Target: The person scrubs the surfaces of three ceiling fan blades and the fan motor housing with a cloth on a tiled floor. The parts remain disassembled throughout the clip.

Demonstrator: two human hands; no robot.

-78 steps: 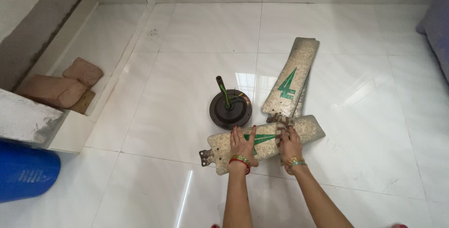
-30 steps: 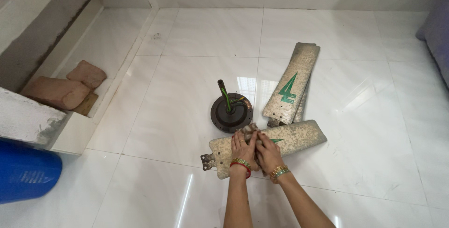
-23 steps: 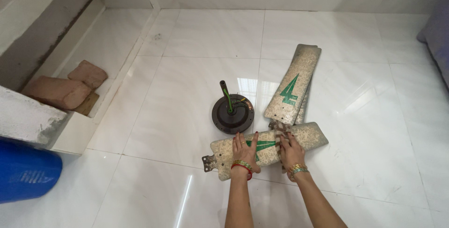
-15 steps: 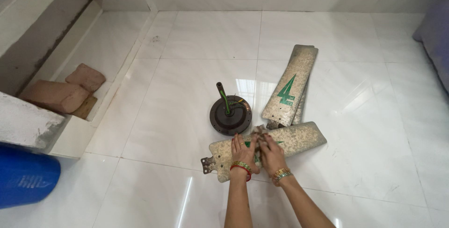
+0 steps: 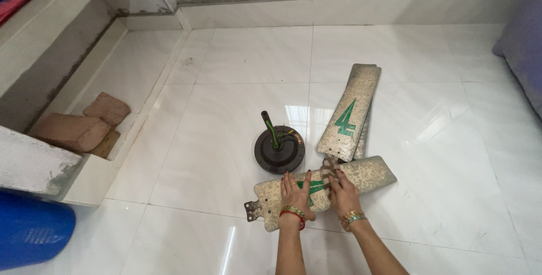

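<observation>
A dirty, speckled fan blade point(image 5: 370, 174) with a green mark lies across the white tile floor in front of me. My left hand point(image 5: 296, 195) presses flat on it, fingers spread. My right hand point(image 5: 341, 190) holds a brownish cloth point(image 5: 329, 166) against the blade, just right of the green mark. Two more blades point(image 5: 350, 111) lie stacked behind, angled away, the top one bearing a green mark. A dark round fan motor point(image 5: 279, 148) with an upright rod and wires stands just left of them.
A raised ledge point(image 5: 90, 165) runs along the left, with reddish bricks point(image 5: 73, 128) in the recess behind it. A blue container point(image 5: 31, 235) sits at the lower left. A bluish-grey fabric edge point(image 5: 522, 49) shows at the far right. A wall base closes the back.
My right hand has been rubbing the cloth back and forth along the blade; it is now right of the green mark again. My left hand stays pressed down. The view has shifted slightly.
</observation>
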